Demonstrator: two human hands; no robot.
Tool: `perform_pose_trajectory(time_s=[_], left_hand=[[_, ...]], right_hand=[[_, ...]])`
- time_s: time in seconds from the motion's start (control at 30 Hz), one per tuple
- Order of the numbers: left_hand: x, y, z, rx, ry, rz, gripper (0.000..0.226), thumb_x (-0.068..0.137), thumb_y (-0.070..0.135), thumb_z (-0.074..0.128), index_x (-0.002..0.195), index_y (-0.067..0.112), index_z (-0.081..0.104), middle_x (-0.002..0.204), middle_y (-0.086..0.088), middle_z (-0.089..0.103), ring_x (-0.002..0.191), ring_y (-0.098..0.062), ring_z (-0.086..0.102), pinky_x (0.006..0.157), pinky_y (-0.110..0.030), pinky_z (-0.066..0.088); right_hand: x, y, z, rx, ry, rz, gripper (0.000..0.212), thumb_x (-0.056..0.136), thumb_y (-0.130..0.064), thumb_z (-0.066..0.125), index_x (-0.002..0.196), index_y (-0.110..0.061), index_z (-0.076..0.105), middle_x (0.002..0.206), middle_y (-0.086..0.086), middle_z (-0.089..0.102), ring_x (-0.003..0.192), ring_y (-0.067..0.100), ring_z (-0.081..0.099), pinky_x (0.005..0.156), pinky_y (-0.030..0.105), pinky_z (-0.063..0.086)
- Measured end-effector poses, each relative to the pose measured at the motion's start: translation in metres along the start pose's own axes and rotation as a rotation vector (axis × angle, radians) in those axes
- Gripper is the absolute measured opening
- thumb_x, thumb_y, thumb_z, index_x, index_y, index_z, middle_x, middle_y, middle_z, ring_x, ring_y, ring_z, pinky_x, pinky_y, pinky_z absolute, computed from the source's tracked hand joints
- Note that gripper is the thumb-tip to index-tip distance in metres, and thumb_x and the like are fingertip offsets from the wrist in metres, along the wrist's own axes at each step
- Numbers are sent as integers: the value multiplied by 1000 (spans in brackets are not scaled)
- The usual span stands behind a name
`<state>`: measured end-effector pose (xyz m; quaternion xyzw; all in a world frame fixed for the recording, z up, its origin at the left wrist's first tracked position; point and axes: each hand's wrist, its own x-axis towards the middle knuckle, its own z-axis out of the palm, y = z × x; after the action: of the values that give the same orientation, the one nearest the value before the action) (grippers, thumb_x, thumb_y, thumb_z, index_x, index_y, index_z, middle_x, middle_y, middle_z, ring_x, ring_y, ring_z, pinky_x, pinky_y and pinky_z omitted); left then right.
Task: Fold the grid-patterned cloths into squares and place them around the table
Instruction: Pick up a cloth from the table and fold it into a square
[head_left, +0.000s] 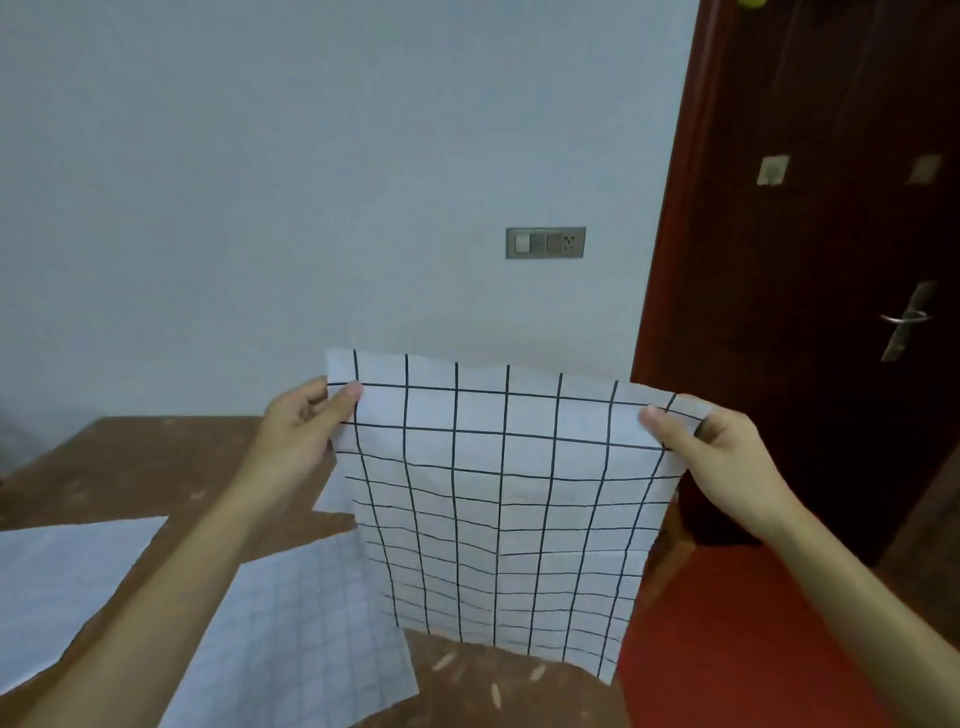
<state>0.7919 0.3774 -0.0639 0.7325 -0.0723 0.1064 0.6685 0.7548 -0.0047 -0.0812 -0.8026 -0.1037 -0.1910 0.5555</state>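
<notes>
A white cloth with a black grid (498, 499) hangs in the air in front of me, above the brown wooden table (130, 467). My left hand (306, 421) pinches its upper left corner. My right hand (711, 447) pinches its upper right corner. The cloth's lower edge hangs just above the table's right end. A second cloth with a faint grid (301, 634) lies flat on the table under my left forearm. A third pale cloth (57, 582) lies flat at the left edge of the view.
The table stands against a pale wall with a switch and socket plate (545, 242). A dark red door (831, 260) with a metal handle (906, 319) is at the right. Red floor (727, 623) shows beyond the table's right edge.
</notes>
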Motion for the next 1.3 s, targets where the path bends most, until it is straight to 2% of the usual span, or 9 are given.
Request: perform_pose_trajectory(time_s=[0.07, 0.17, 0.3, 0.57, 0.67, 0.8, 0.97, 1.17, 1.3], left_hand=[[6, 23, 4, 13, 30, 63, 21, 100, 22, 58, 95, 4, 69, 78, 9, 79, 74, 4, 72, 66, -11, 53], [15, 50, 3, 16, 32, 126, 22, 98, 24, 60, 103, 6, 72, 95, -6, 79, 91, -24, 74, 82, -39, 61], [23, 78, 2, 12, 57, 197, 39, 89, 37, 66, 105, 1, 71, 106, -23, 74, 92, -28, 67, 94, -61, 50], [39, 86, -3, 82, 126, 365, 41, 85, 44, 73, 94, 4, 73, 92, -25, 69, 88, -21, 60, 88, -47, 49], [43, 87, -4, 53, 82, 361, 6, 91, 12, 70, 91, 13, 75, 93, -12, 70, 89, -21, 64, 88, -37, 52], [39, 100, 0, -101, -80, 267, 18, 77, -1, 67, 74, 15, 72, 92, 0, 69, 77, -16, 65, 66, -19, 55], [36, 116, 9, -127, -120, 281, 17, 84, 6, 55, 70, 15, 59, 108, -7, 77, 88, -23, 71, 74, -30, 54], [41, 116, -4, -130, -41, 220, 8, 75, 14, 73, 73, 21, 71, 65, 3, 60, 55, -16, 50, 45, -19, 37], [38, 112, -5, -149, -102, 202, 17, 95, 12, 57, 103, 11, 72, 97, -1, 77, 78, -12, 72, 63, -20, 58]], right_hand=[[10, -15, -4, 50, 24, -48, 39, 93, -38, 63, 89, 0, 68, 93, 35, 61, 80, 19, 57, 78, 38, 46], [24, -37, -9, 74, 22, -128, 40, 95, -30, 61, 88, 9, 63, 88, 37, 58, 78, 23, 55, 76, 39, 44], [42, -56, -15, 109, 30, -215, 49, 94, -40, 65, 93, 9, 64, 94, 37, 58, 82, 25, 56, 78, 41, 45], [56, -71, -29, 165, 140, -277, 32, 92, -31, 63, 94, 0, 69, 100, 33, 64, 86, 19, 60, 82, 37, 48], [57, -74, -32, 199, 138, -265, 27, 91, -33, 62, 93, -8, 74, 92, 15, 74, 86, 16, 64, 82, 35, 51], [61, -79, -29, 242, 159, -282, 22, 85, -42, 63, 94, -28, 78, 91, -5, 75, 89, 9, 64, 84, 30, 51], [67, -83, -31, 271, 166, -282, 49, 79, -63, 68, 104, -22, 77, 105, 8, 76, 103, 26, 69, 99, 50, 50], [71, -87, -44, 244, 205, -221, 34, 88, -37, 60, 90, -7, 76, 97, 16, 76, 98, 37, 71, 91, 51, 55], [73, -88, -46, 231, 156, -171, 41, 94, -39, 55, 90, -2, 72, 94, 21, 73, 87, 27, 69, 84, 45, 57]])
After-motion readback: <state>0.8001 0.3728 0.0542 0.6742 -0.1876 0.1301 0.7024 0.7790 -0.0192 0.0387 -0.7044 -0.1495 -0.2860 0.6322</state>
